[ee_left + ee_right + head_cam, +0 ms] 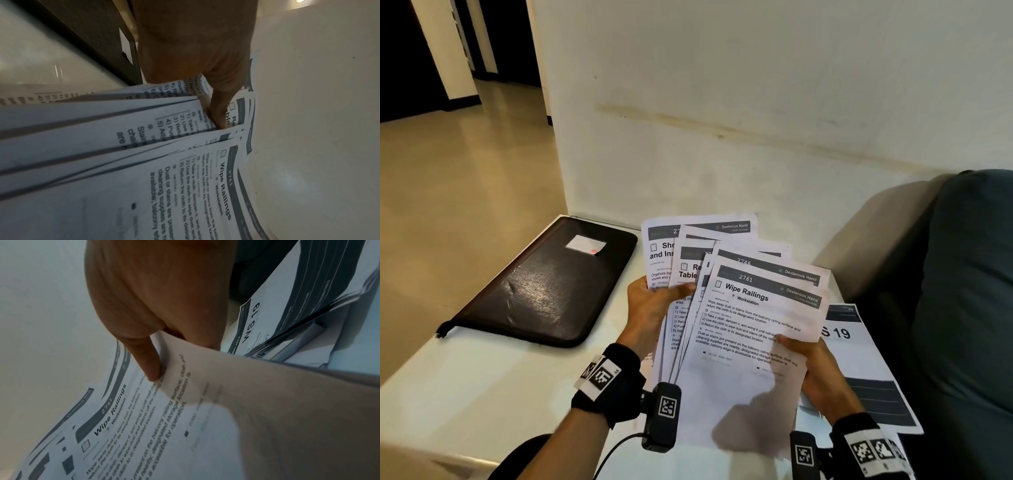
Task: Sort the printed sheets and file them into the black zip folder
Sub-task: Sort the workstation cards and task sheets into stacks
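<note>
I hold a fan of several printed sheets (709,274) above the white table (482,373). My left hand (654,305) grips the fan's left side, thumb (218,107) pressed across the pages. My right hand (808,363) pinches the right edge of the front sheet, headed "Wipe Railings" (750,325), with the thumb (148,363) on top. That same sheet (205,186) (133,426) fills both wrist views. The black zip folder (544,284) lies closed on the table to the left of the hands, and its edge (98,40) shows in the left wrist view.
Another sheet marked "WS 19" (859,356) (259,324) lies on the table under my right hand. A dark cushioned seat (962,308) stands at the right. The white wall (756,120) rises just behind the table, and open floor (465,205) lies to the left.
</note>
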